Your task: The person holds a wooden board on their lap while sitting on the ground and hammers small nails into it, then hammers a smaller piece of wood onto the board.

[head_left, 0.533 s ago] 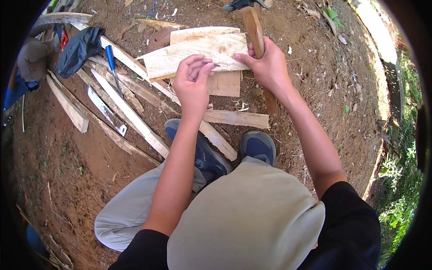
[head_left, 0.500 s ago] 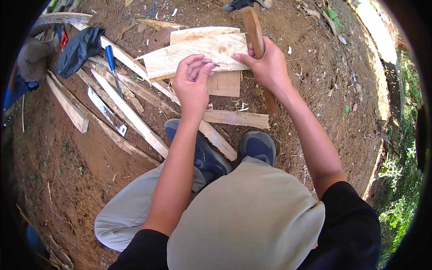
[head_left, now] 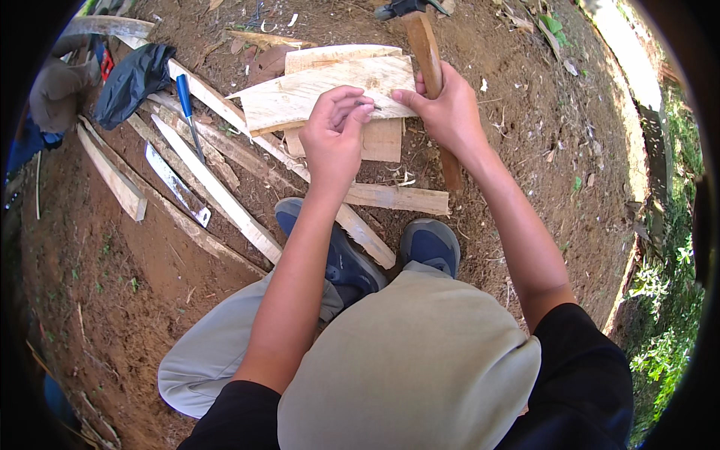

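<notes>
Top centre of the frame: the left hand (head_left: 334, 139) is curled in, thumb and fingertips pinched on something tiny and thin, looks like a small nail (head_left: 375, 107), held right at the lower edge of the pale wooden board (head_left: 315, 94). The board sits just above and under that hand, lying on the dirt over other planks. The right hand (head_left: 446, 112) is closed around the wooden hammer handle (head_left: 429, 56), with the dark hammer head (head_left: 401, 7) at the very top edge. Both hands nearly touch over the board. At upper left are a blue-handled screwdriver (head_left: 186, 101) and a black cloth (head_left: 135, 79). Blue shoes (head_left: 431, 244) are below centre.
</notes>
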`<state>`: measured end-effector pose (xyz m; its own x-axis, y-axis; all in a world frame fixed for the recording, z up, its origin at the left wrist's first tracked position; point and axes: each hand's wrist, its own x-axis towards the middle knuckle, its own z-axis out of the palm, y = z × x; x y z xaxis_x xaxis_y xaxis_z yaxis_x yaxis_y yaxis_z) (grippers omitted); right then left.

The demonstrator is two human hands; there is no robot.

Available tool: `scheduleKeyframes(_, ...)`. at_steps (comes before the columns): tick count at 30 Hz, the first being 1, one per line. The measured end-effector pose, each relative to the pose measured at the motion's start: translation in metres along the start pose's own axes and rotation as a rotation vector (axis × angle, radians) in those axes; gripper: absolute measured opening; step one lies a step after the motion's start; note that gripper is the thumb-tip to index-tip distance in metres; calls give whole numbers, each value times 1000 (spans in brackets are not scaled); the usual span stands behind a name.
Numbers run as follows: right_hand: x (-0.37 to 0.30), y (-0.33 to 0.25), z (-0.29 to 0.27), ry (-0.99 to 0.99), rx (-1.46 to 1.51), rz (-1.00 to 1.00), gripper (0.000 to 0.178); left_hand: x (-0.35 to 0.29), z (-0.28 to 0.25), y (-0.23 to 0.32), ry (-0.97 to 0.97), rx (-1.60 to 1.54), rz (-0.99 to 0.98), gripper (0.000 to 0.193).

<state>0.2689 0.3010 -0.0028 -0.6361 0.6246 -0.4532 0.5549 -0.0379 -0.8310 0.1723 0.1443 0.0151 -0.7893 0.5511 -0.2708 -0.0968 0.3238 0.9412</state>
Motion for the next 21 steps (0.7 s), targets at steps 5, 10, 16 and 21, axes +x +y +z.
scheduleKeyframes(5,0,0,0,-1,-6,-2,43,0,0,-1,3,41,17,21)
scheduleKeyframes(10,-1,0,1,10,-1,-12,44,-1,2,8,-26,49,-8,19)
scheduleKeyframes(16,0,1,0,-6,-23,-27,45,0,-2,4,-81,88,-44,15)
scheduleKeyframes(21,0,-3,-2,-12,-34,-19,44,-2,0,1,-49,104,-26,14)
